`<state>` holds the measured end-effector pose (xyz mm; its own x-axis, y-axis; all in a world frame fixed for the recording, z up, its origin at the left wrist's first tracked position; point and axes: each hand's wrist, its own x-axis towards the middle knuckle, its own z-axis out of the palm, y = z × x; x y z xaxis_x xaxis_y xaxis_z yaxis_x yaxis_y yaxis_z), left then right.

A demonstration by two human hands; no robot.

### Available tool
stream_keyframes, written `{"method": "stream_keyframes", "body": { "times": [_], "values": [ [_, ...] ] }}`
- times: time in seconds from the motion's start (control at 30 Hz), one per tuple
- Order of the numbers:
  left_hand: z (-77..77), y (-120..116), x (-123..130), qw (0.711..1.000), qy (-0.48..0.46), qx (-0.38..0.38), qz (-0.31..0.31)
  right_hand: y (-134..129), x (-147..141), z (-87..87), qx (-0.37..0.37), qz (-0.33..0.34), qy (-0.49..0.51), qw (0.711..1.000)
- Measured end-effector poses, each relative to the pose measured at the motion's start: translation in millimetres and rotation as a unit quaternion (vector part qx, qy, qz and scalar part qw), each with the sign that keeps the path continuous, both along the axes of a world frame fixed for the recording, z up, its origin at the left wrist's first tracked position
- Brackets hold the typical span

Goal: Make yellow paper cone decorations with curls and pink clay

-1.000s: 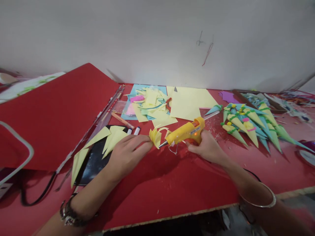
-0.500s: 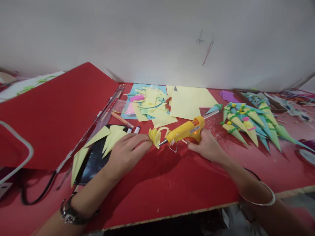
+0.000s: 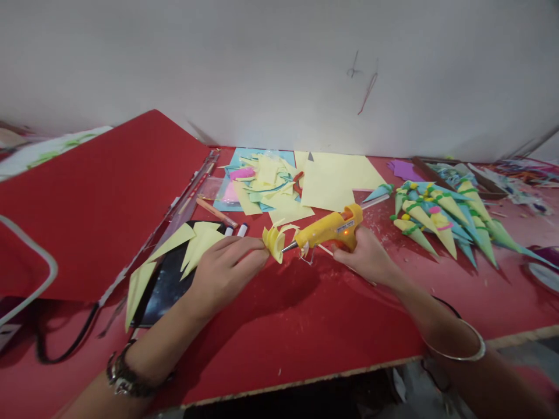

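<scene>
Smooth red tabletop — hands gripping curled yellow paper — pistol-shaped glue gun

No lettering can be read. The yellow plastic glue gun with a metal nozzle carries a small, pale, slanting label on its side, just above its orange light; dark marks run along it, too small to make out as words or numbers. Far left of the glue gun, a pale, box-like object bears dark marks, equally illegible.
</scene>
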<state>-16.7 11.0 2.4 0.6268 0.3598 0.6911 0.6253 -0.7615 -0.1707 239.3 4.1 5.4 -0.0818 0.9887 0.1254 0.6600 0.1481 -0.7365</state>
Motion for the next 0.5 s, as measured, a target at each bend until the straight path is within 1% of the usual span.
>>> {"method": "stream_keyframes", "body": {
  "times": [0.13,0.37,0.5],
  "values": [
    [0.1,-0.2,0.7,1.0,-0.004,0.003,-0.004,0.6,-0.6,0.1,0.006,-0.006,0.002,1.0],
    [0.9,0.2,1.8,1.0,-0.006,0.006,-0.006,1.0,-0.8,3.3,-0.014,-0.003,-0.014,1.0],
    [2.9,-0.3,2.5,1.0,-0.007,0.011,-0.004,1.5,0.0,2.0,-0.014,-0.015,-0.026,0.999]
  ]
}}
